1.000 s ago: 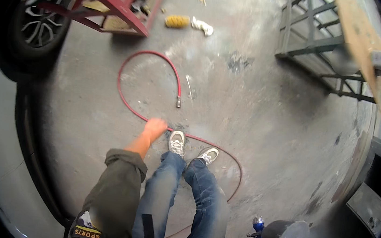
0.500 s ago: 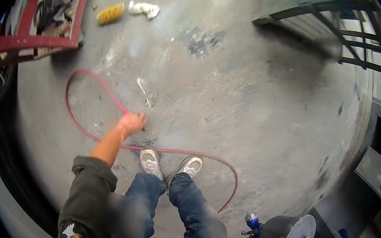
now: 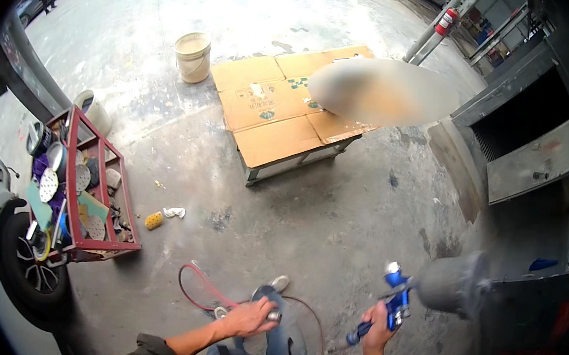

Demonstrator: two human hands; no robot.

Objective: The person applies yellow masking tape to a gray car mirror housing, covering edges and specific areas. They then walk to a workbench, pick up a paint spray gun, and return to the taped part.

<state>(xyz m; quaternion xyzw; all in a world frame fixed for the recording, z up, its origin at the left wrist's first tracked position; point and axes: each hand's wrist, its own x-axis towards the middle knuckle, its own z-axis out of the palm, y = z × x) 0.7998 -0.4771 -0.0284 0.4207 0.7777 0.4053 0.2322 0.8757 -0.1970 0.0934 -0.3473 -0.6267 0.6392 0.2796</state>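
Note:
My left hand (image 3: pixel 247 319) is closed round the end of a red air hose (image 3: pixel 201 279), and a metal coupling (image 3: pixel 274 315) sticks out past the fingers. The hose loops over the floor around my feet. To the right, my right hand (image 3: pixel 377 325) grips the handle of a blue spray gun (image 3: pixel 396 304). A large grey cup (image 3: pixel 451 284) on the gun tilts out to the right, slightly blurred. Hose end and gun are apart.
Left stands a red cart (image 3: pixel 105 245) of sanding discs and cans, beside a car wheel (image 3: pixel 32 268). Ahead is a cardboard-topped table (image 3: pixel 280 152), partly blurred, with a bucket (image 3: pixel 193 58) behind it. A yellow roll (image 3: pixel 154 220) lies on the floor; an open metal cabinet (image 3: pixel 539 161) stands right.
My left hand has come up from near the floor with the hose end. My right hand has raised the spray gun farther into view. The view has tilted up, showing the table and yard.

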